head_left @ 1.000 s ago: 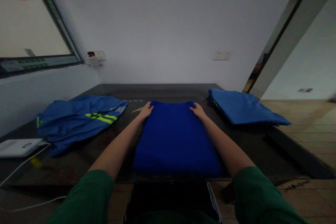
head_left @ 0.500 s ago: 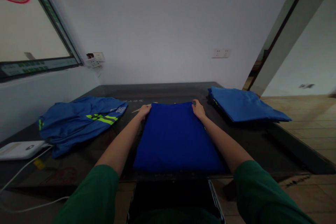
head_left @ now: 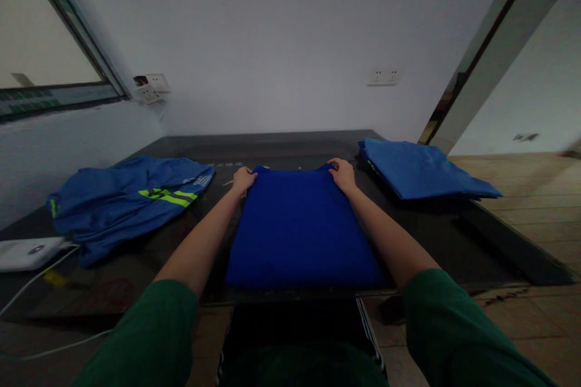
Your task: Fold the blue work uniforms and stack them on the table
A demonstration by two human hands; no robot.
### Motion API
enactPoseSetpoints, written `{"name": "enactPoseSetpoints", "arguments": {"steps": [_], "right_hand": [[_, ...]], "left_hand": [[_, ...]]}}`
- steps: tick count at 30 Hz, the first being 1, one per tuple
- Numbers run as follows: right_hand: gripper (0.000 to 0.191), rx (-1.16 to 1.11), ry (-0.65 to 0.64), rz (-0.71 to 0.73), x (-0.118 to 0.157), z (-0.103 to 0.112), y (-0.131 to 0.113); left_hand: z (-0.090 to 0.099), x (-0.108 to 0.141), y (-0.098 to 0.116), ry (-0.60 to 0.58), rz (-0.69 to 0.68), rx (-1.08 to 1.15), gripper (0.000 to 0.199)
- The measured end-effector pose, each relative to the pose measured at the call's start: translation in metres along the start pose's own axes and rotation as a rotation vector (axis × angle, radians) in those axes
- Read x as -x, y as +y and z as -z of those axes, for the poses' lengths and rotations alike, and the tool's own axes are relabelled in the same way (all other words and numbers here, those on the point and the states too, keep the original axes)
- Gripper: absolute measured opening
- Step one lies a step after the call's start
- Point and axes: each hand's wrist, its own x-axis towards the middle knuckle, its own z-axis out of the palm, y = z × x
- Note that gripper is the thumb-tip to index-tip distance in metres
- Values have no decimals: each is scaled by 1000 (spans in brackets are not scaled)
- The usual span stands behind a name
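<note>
A bright blue folded garment [head_left: 302,230] lies flat on the dark table in front of me, its near edge close to the table's front edge. My left hand [head_left: 245,179] pinches its far left corner. At the far right corner, my right hand [head_left: 342,174] has thumb and fingers closed on the cloth. Both corners look slightly raised. What kind of garment it is cannot be made out from this side.
Left of me lies a loose blue work jacket [head_left: 136,199] with yellow-green stripes. Beside it are a white device [head_left: 29,254] and its cable [head_left: 39,275]. A folded blue stack [head_left: 422,169] rests on the right of the table [head_left: 422,242]; a wall stands behind.
Both hands have tightened on the garment's far corners and lifted them a little. The view has shifted slightly; the jacket and the stack lie as before.
</note>
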Motion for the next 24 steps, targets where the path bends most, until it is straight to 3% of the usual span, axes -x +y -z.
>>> {"name": "enactPoseSetpoints", "arguments": {"steps": [7, 10, 13, 16, 19, 24], "right_hand": [[28, 154, -68, 3, 22, -21, 7], [29, 201, -69, 44, 24, -13, 4], [32, 219, -51, 102, 21, -1, -12], [38, 195, -81, 229, 21, 0, -35], [46, 162, -230, 335, 30, -13, -50], [53, 171, -382, 318, 43, -32, -32]], "left_hand": [[-22, 28, 1, 128, -61, -253, 35], [-16, 33, -1, 175, -105, -384, 43], [-4, 30, 6, 199, -243, -461, 48], [-5, 27, 22, 94, -416, -452, 43], [-22, 30, 32, -76, -515, -436, 44], [-44, 35, 14, -227, -402, -413, 56]]}}
